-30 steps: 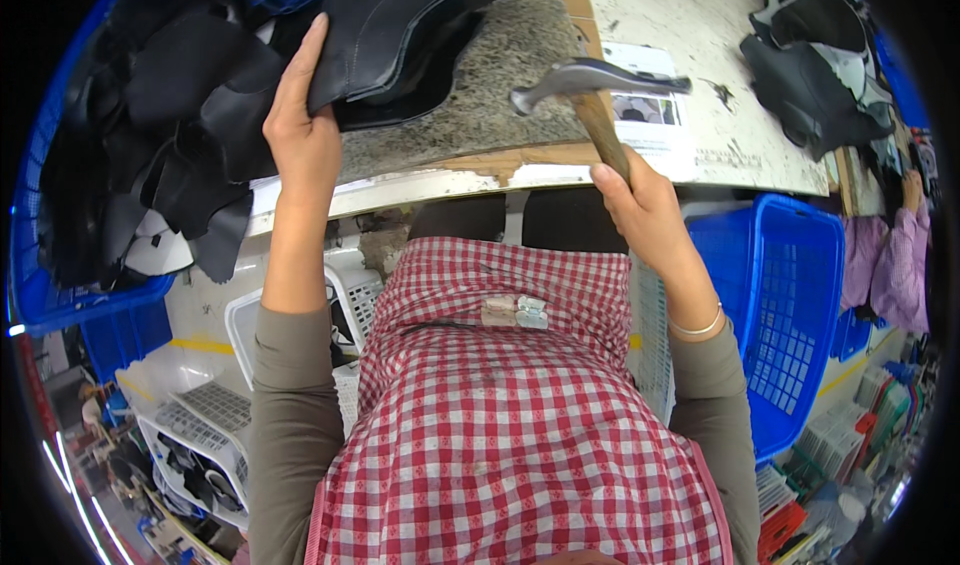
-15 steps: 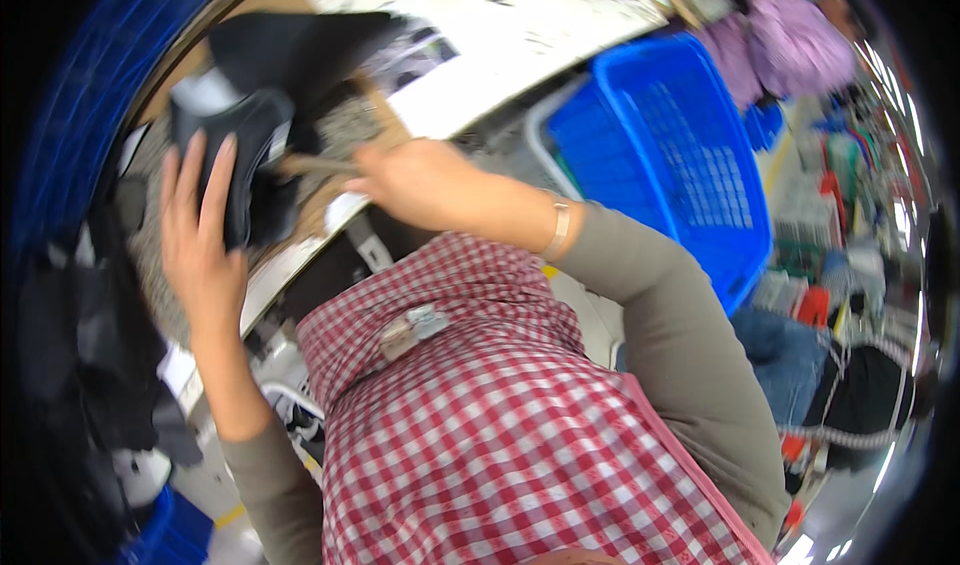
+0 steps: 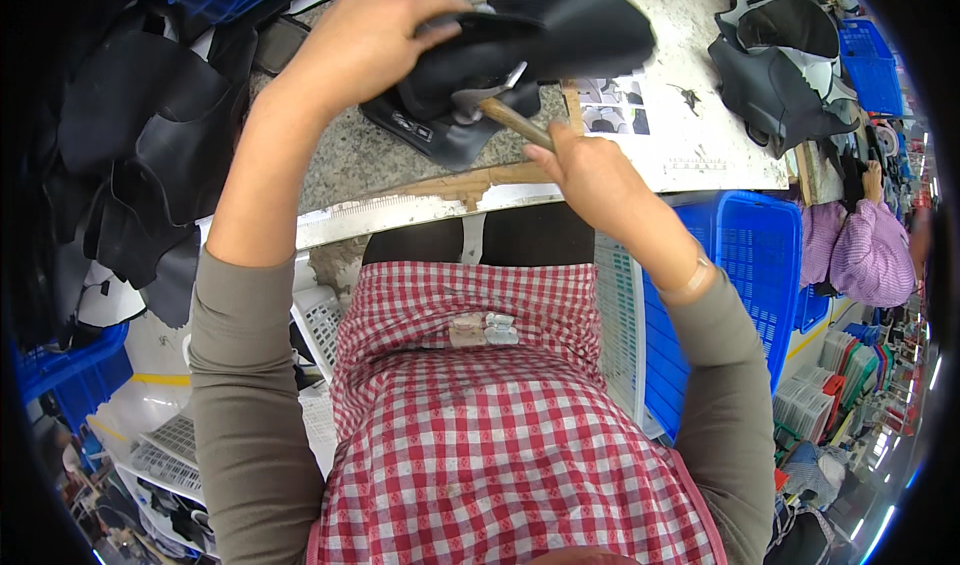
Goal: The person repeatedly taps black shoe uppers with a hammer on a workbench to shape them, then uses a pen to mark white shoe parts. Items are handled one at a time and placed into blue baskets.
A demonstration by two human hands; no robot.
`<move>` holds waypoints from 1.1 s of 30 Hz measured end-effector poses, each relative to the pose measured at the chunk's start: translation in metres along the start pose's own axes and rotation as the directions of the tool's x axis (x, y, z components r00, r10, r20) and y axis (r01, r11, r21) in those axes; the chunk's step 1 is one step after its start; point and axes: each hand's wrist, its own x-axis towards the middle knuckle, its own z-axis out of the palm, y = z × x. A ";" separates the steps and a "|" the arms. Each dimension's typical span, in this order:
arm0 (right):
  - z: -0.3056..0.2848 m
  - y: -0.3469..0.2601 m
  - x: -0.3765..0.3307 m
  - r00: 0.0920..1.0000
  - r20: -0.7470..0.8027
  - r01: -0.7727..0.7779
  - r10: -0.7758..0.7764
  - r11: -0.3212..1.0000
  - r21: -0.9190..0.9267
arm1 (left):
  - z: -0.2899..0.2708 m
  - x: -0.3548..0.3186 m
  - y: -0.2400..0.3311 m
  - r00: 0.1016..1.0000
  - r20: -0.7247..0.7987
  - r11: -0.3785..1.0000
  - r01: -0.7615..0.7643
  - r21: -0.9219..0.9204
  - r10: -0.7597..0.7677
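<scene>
Hammer (image 3: 515, 123), gripped by right hand (image 3: 598, 177), has moved to black leather (image 3: 478, 47) that left hand (image 3: 362, 47) holds over speckled slab (image 3: 345, 160).

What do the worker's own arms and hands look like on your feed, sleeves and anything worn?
Both arms wear plain grey-olive sleeves that stop short of the wrists. The left hand and right hand are ungloved. A narrow, pale band circles the right wrist, just beyond the sleeve's end; none shows on the left.
</scene>
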 end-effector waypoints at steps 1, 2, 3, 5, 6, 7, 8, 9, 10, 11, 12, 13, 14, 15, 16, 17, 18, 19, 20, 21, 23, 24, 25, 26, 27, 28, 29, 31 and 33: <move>0.000 0.002 0.000 0.998 -0.021 0.053 -0.054 0.998 -0.016 | 0.001 -0.001 0.005 0.998 0.027 0.990 -0.065 0.122 0.062; 0.002 0.003 0.002 0.994 -0.072 0.074 -0.078 0.996 -0.045 | 0.003 0.000 0.009 0.996 0.027 0.986 -0.089 0.138 0.086; 0.003 0.004 -0.003 0.994 -0.072 0.074 -0.078 0.996 -0.055 | 0.001 -0.001 0.013 0.996 0.019 0.986 -0.086 0.142 0.084; 0.004 0.007 -0.013 0.996 -0.086 -0.031 0.025 0.997 -0.074 | -0.001 0.001 0.018 0.996 0.060 0.983 -0.082 0.164 0.073; 0.003 0.008 -0.019 0.995 -0.096 0.016 -0.010 0.998 0.055 | -0.003 0.004 0.019 0.994 0.067 0.979 -0.099 0.176 0.088; 0.006 0.007 -0.020 0.993 -0.119 0.001 0.015 0.991 0.130 | -0.006 0.007 0.020 0.992 0.114 0.978 -0.076 0.193 0.054; 0.005 0.006 -0.023 0.988 -0.146 -0.017 0.047 0.979 0.204 | -0.010 0.011 0.020 0.984 0.172 0.990 -0.069 0.122 0.048; 0.006 0.006 -0.024 0.999 -0.006 0.037 -0.037 0.996 0.085 | -0.012 0.017 0.020 0.963 0.268 0.998 -0.021 0.061 0.004; 0.008 0.003 -0.021 0.998 0.029 0.051 -0.052 0.998 0.048 | -0.016 0.022 0.019 0.932 0.362 1.000 0.028 0.005 -0.028; 0.006 0.004 -0.022 0.996 -0.047 0.073 -0.074 0.997 -0.027 | -0.016 0.026 0.021 0.953 0.303 0.998 -0.010 0.057 -0.008; 0.005 0.004 -0.019 0.999 -0.005 0.043 -0.044 0.994 -0.098 | -0.018 0.031 0.022 0.956 0.292 0.998 -0.013 0.064 -0.007; 0.003 0.001 -0.021 0.998 -0.048 0.038 -0.040 0.998 -0.042 | -0.019 0.031 0.024 0.953 0.301 0.998 -0.012 0.061 -0.007; -0.001 -0.001 -0.020 0.997 -0.034 -0.066 0.065 0.997 -0.039 | -0.019 0.034 0.027 0.952 0.305 0.998 -0.013 0.059 -0.006; -0.002 -0.003 -0.021 0.987 -0.121 -0.088 0.102 0.989 0.121 | -0.020 0.032 0.029 0.950 0.312 1.000 -0.007 0.030 -0.003; -0.001 -0.001 -0.021 0.992 -0.122 -0.008 0.019 0.996 0.088 | -0.020 0.033 0.032 0.944 0.329 0.998 0.019 0.056 -0.036; 0.003 0.002 -0.020 0.996 -0.091 0.017 -0.013 0.999 0.048 | -0.020 0.032 0.033 0.947 0.319 0.999 0.015 0.052 -0.031; 0.007 0.006 -0.020 1.000 -0.020 -0.005 0.005 1.000 0.000 | -0.020 0.034 0.033 0.953 0.303 0.999 0.005 0.052 -0.020; 0.007 0.009 -0.020 0.999 -0.029 0.014 -0.013 0.999 0.050 | -0.020 0.035 0.031 0.945 0.327 0.998 0.007 0.055 -0.024; 0.010 0.013 -0.017 0.995 -0.095 0.008 -0.005 1.000 0.023 | -0.019 0.036 0.029 0.940 0.340 0.998 0.013 0.063 -0.034; 0.008 0.019 -0.022 0.994 -0.112 -0.008 0.009 1.000 0.009 | -0.018 0.035 0.027 0.931 0.361 0.997 0.038 0.070 -0.061; 0.012 0.030 -0.032 0.980 -0.143 -0.115 0.135 0.983 0.139 | -0.014 0.026 0.021 0.938 0.342 0.998 0.040 0.041 -0.052; 0.016 0.038 -0.034 0.984 -0.105 -0.130 0.146 0.981 0.145 | -0.011 0.020 0.018 0.945 0.324 0.999 0.044 0.031 -0.051; 0.023 0.047 -0.035 0.982 -0.094 -0.151 0.164 0.979 0.137 | -0.002 0.008 0.019 0.992 0.126 0.999 0.032 -0.010 -0.031; 0.030 0.054 -0.035 0.985 -0.128 -0.096 0.115 0.984 0.151 | 0.008 -0.008 0.021 0.997 -0.081 0.999 0.007 -0.033 -0.009; 0.036 0.059 -0.037 0.987 -0.102 -0.101 0.123 0.976 0.192 | 0.018 -0.026 0.025 0.967 -0.240 0.995 0.095 0.020 -0.088; 0.040 0.065 -0.039 0.970 -0.057 -0.218 0.236 0.950 0.225 | 0.029 -0.046 0.028 0.906 -0.380 0.980 0.140 -0.142 -0.185; 0.046 0.067 -0.041 0.960 -0.022 -0.262 0.279 0.925 0.274 | 0.043 -0.065 0.036 0.815 -0.443 0.915 0.248 -0.318 -0.374; 0.059 0.066 -0.041 0.946 0.005 -0.303 0.323 0.881 0.364 | 0.075 -0.088 0.055 0.562 -0.113 0.470 0.547 -0.693 -0.820; 0.065 0.059 -0.042 0.911 0.047 -0.386 0.409 0.807 0.447 | 0.085 -0.090 0.061 0.678 0.062 0.478 0.577 -0.663 -0.732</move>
